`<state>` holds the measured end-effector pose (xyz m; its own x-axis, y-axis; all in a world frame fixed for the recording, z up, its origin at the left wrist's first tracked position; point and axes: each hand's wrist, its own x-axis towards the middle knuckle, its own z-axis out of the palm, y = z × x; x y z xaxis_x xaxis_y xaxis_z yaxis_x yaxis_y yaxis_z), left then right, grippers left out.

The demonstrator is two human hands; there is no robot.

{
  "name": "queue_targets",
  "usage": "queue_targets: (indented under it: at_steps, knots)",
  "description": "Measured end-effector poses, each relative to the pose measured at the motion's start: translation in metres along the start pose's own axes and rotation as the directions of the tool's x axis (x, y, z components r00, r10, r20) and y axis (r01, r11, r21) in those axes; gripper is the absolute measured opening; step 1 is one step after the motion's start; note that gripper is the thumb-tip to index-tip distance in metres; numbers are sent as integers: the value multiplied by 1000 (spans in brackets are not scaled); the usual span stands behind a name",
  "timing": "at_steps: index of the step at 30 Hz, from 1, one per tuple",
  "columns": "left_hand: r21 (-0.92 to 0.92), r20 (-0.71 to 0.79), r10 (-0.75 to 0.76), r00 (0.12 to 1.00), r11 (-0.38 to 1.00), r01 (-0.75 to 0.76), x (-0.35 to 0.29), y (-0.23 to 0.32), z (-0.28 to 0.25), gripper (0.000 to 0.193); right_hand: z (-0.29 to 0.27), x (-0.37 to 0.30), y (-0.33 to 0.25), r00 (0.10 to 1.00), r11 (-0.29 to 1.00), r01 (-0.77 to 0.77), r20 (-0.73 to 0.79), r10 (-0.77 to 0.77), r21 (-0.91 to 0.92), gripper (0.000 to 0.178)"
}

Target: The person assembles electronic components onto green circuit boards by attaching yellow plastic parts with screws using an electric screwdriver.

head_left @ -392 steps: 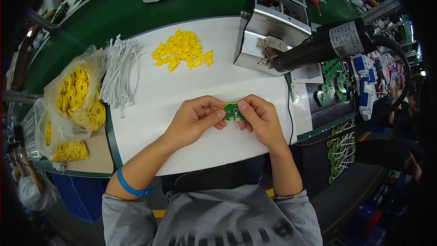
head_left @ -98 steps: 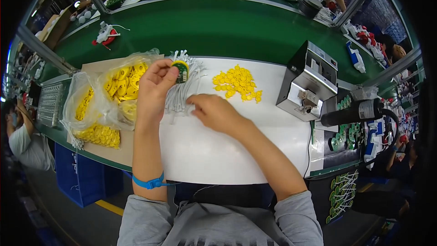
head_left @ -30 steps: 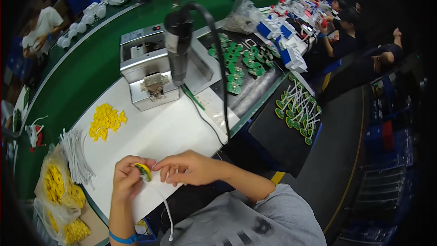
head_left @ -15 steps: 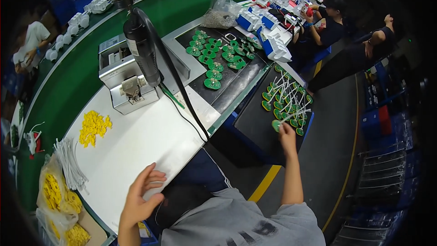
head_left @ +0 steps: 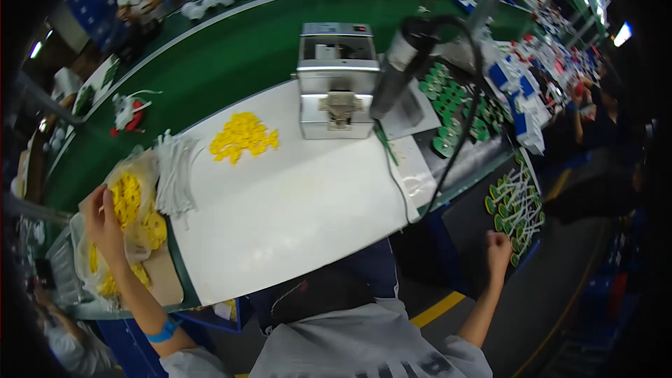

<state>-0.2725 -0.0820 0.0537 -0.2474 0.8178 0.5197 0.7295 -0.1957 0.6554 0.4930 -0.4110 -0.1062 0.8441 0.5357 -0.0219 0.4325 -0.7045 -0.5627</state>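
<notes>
My left hand (head_left: 105, 227) is at the clear plastic bag (head_left: 143, 168) of yellow plastic parts (head_left: 126, 199) on the left, fingers apart, holding nothing that I can see. On the right, my right hand (head_left: 499, 250) is curled closed beside a dark tray (head_left: 465, 227). No board shows in it. Green round circuit boards with yellow rims (head_left: 500, 222) and white cable ties (head_left: 518, 192) lie crowded there. A bundle of loose white cable ties (head_left: 175, 175) rests next to the bag. Small yellow parts (head_left: 245, 138) are heaped on the white work surface (head_left: 301, 203).
A silver machine (head_left: 338, 91) stands at the back of the work surface, beside a hanging dark cylindrical tool (head_left: 400, 63) with a black cable (head_left: 476, 91). More green boards (head_left: 448, 98) lie on a black mat. The green conveyor (head_left: 252, 45) curves behind; other people sit around it.
My view has swung left. My left hand has moved from the work surface to the bag of yellow parts. My right hand has let go of the circuit board and drawn back from the tray.
</notes>
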Motion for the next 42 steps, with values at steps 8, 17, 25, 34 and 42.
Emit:
queue_targets:
  at_steps: [8, 17, 25, 34, 42]
  knots:
    - [526, 363, -240, 900, 850, 15, 27, -40, -25, 22, 53, -147, -340, -225, 609, 396, 715, -662, 688, 26]
    - [615, 326, -282, 902, 788, 24, 35, -36, -42, 22, 210, -182, -520, 368, 570, 740, 495, -787, 357, 31]
    - [607, 292, -216, 932, 795, -6, 38, -40, -66, 20, 213, -203, -521, 407, 573, 730, 438, -802, 371, 24]
    - [569, 70, 40, 997, 819, -72, 20, 4, -75, 24, 110, -198, -457, 452, 631, 27, 554, -700, 775, 10]
    - [-311, 799, -7, 601, 851, 423, -58, 66, 72, 25, 122, -175, -416, 511, 561, -42, 501, -699, 826, 18]
